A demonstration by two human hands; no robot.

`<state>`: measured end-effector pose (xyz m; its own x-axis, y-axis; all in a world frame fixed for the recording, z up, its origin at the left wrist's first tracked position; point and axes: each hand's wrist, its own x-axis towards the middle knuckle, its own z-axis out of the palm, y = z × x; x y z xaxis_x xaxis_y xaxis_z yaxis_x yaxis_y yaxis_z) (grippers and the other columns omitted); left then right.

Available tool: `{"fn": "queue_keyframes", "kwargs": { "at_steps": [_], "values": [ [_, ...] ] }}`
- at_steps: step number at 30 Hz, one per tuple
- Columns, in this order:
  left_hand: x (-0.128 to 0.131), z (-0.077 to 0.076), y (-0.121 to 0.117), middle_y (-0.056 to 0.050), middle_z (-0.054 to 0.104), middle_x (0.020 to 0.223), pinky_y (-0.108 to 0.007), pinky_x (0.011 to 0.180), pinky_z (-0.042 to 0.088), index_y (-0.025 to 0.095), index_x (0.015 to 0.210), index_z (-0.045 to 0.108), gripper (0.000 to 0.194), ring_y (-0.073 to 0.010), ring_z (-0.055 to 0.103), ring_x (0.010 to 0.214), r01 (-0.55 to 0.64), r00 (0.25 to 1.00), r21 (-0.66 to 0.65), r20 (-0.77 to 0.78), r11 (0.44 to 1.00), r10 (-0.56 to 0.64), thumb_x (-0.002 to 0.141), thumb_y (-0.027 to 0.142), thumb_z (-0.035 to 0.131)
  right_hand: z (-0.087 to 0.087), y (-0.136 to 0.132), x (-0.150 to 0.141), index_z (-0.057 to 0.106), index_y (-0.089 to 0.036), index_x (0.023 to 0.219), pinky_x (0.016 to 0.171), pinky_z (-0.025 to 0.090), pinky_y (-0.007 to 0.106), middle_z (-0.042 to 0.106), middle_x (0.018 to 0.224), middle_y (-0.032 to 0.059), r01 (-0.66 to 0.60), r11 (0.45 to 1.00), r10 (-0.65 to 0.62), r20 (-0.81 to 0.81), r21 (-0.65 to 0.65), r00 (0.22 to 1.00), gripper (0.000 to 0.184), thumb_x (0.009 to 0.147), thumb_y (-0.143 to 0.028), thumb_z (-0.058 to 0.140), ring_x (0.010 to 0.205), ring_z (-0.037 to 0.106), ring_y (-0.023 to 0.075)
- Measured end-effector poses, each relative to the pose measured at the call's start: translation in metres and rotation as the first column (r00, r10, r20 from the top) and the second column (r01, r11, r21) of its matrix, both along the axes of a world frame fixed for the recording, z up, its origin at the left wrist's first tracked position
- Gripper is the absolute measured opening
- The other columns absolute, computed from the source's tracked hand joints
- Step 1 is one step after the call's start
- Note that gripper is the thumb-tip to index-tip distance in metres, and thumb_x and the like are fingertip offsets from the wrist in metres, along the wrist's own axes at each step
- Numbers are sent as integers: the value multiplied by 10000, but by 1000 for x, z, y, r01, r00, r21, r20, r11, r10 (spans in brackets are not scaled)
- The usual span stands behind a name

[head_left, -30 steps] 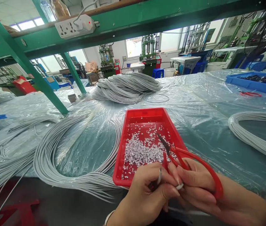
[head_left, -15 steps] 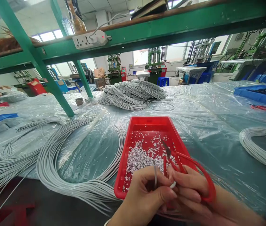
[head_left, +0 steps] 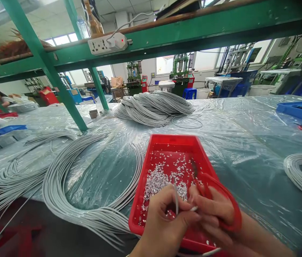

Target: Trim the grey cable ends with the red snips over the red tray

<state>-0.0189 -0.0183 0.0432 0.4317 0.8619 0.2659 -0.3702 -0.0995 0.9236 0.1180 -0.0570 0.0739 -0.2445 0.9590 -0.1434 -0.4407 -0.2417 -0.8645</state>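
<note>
My left hand pinches a grey cable between thumb and forefinger, its pale end pointing right toward the other hand. Red-handled scissors hang on my right hand, their dark blades aimed away from me and blurred. The right fingertips meet close to the cable end; whether they touch it I cannot tell. Both hands are over the near part of a red tray, in which many small silvery scraps lie scattered.
A large looped bundle of grey cables lies left of the tray, and a big coil behind it. Another coil and a blue tray are at right. A green shelf frame with a power strip crosses above the table.
The scissors have turned slightly in my right hand, and its fingers have shifted at the cable end. My left hand keeps its pinch. The view has swung a little to the left.
</note>
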Motion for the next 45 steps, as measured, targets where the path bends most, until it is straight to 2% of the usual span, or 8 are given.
{"fn": "queue_keyframes", "kwargs": {
  "at_steps": [3, 9, 13, 18, 23, 29, 35, 45],
  "values": [
    [0, 0, 0, 5, 547, 687, -153, 585, 414, 127, 632, 536, 244, -78, 545, 671, 143, 977, -40, 164, 989, -135, 653, 152, 778, -11, 1, -4, 376, -157, 654, 538, 392, 139, 252, 408, -111, -145, 987, 122, -251, -75, 960, 506, 733, -491, 748, 367, 171, 11],
    [7, -26, 13, 37, 496, 493, -99, 359, 349, 112, 727, 536, 278, -28, 444, 364, 408, 892, -192, 294, 893, -344, 728, 292, 748, -21, 6, 13, 571, -139, 789, 355, 176, 141, 398, 440, -80, 9, 991, -6, -28, 132, 1000, 297, 889, -415, 620, 301, 292, -2],
    [9, -27, 11, 34, 499, 479, -90, 356, 365, 101, 729, 538, 305, -25, 453, 352, 379, 907, -209, 279, 901, -316, 725, 316, 754, -22, 1, 26, 628, -179, 959, 402, 282, 113, 560, 604, -33, 31, 963, -73, 148, 267, 986, 268, 813, -387, 714, 422, 428, 15],
    [3, -18, 5, 13, 517, 513, -69, 348, 338, 86, 714, 558, 297, -18, 474, 364, 508, 845, -144, 276, 849, -458, 766, 328, 722, -14, 0, 15, 585, -137, 758, 332, 192, 116, 438, 450, -51, -68, 981, 30, 205, 182, 978, 309, 792, -412, 720, 352, 362, 30],
    [-2, -22, 5, -6, 530, 565, -69, 314, 285, 74, 771, 613, 257, 0, 435, 346, 611, 757, -46, 327, 790, -566, 875, 309, 602, -14, 4, 1, 406, -146, 550, 554, 437, 211, 294, 362, -76, -126, 983, 115, 80, 136, 990, 540, 792, -560, 654, 356, 379, 48],
    [-4, -24, 0, 15, 540, 551, -78, 284, 286, 91, 823, 589, 226, -3, 397, 313, 523, 814, -107, 359, 846, -457, 872, 311, 607, -19, -11, 9, 686, -212, 865, 449, 358, 79, 540, 535, -50, 127, 928, -231, 274, 351, 934, 144, 829, -352, 696, 437, 430, 21],
    [-3, -20, -4, 26, 528, 542, -77, 299, 314, 97, 783, 539, 283, 0, 399, 312, 522, 822, -111, 328, 845, -465, 850, 355, 632, -9, -19, -1, 671, -288, 781, 503, 439, 41, 631, 584, -81, 158, 656, -669, 472, 738, 574, 144, 757, -148, 688, 501, 587, 42],
    [-7, -18, -4, 45, 466, 493, -90, 263, 222, 110, 775, 521, 370, -4, 346, 291, 510, 855, -140, 189, 849, -482, 827, 461, 626, -10, -22, -5, 658, -262, 668, 472, 432, 102, 599, 575, -64, 161, 671, -689, 528, 724, 498, 90, 742, -215, 675, 497, 555, 67]
  ]
}}
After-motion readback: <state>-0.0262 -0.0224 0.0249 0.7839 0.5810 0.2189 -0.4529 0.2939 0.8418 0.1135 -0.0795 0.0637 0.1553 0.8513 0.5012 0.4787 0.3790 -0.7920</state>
